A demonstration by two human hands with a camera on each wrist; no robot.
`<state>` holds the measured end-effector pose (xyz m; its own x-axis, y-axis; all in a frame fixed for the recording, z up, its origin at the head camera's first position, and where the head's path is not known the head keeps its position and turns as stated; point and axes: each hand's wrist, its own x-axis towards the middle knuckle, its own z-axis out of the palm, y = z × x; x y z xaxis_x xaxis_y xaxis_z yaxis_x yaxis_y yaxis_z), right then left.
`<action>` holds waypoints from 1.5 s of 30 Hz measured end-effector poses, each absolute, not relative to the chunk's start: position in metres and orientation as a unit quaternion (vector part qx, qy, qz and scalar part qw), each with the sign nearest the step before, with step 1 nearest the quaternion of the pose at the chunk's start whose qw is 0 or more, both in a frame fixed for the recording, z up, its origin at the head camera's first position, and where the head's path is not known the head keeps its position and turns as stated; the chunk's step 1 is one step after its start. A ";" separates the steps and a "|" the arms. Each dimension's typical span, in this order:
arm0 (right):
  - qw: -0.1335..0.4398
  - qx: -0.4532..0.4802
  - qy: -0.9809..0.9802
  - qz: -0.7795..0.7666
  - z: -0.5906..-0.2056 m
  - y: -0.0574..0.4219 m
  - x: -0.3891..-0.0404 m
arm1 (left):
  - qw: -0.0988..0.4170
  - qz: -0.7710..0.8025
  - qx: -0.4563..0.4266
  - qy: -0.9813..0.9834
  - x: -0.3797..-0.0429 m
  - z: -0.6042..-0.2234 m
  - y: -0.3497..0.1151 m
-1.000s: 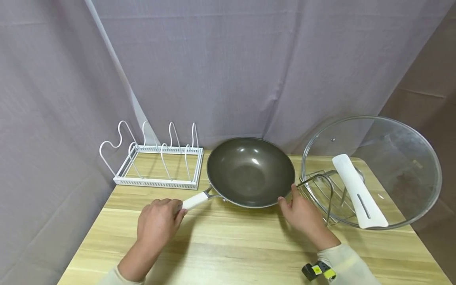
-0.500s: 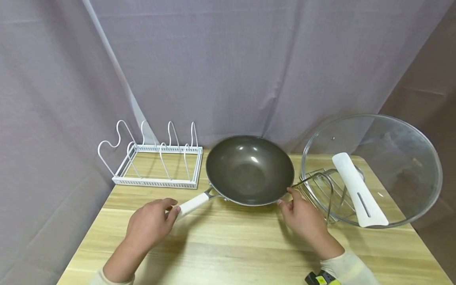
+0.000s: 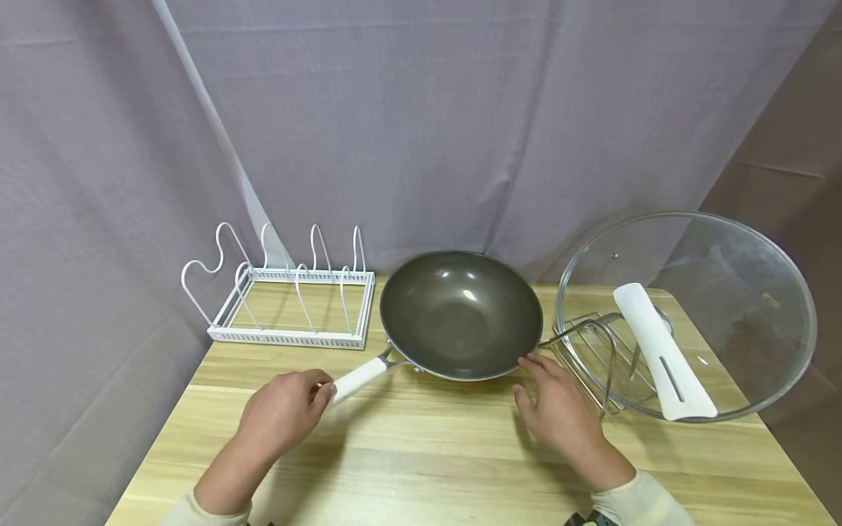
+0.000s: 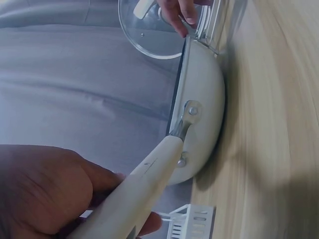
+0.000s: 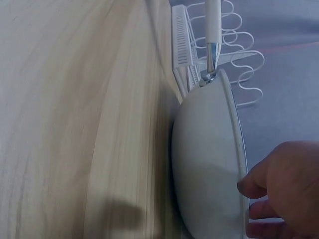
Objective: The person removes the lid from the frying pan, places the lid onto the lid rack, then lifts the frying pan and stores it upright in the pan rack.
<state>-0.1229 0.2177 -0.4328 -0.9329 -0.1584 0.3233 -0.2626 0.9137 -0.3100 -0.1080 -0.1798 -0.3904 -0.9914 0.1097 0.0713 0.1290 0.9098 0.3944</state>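
A wok [image 3: 460, 314], dark inside and cream outside, sits at the middle of the table with its handle pointing front left. My left hand [image 3: 279, 413] pinches the end of the white handle [image 3: 360, 378]; the left wrist view shows fingers on both sides of the handle [image 4: 142, 184]. At the wok's front right rim, my right hand [image 3: 559, 409] has loosely extended fingers, fingertips right at the edge and thumb apart from them. Seen from the right wrist, the wok's pale outer wall [image 5: 207, 159] stands beside the thumb.
A white wire rack [image 3: 289, 338] stands left of the wok. To the right, a large glass lid [image 3: 743, 292] with a white handle [image 3: 664, 354] leans in a metal wire stand [image 3: 612, 365]. A grey curtain [image 3: 421, 131] hangs behind the wooden table [image 3: 427, 460].
My left hand has slid back toward the end of the handle. My right hand's thumb has come away from the wok's rim and its fingers have loosened. The wok has barely shifted.
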 end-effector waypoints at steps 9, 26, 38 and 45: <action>0.129 0.094 -0.973 0.165 -0.433 0.220 -0.129 | -0.008 -0.206 -0.077 -0.976 -0.107 -0.391 -0.173; 0.138 0.095 -0.974 0.152 -0.434 0.224 -0.138 | -0.071 -0.349 -0.074 -0.931 -0.114 -0.394 -0.174; 0.115 0.093 -0.977 0.155 -0.429 0.225 -0.144 | -0.075 -0.362 -0.066 -0.927 -0.113 -0.396 -0.169; 0.114 0.087 -0.979 0.145 -0.430 0.227 -0.149 | -0.076 -0.371 -0.063 -0.923 -0.113 -0.397 -0.165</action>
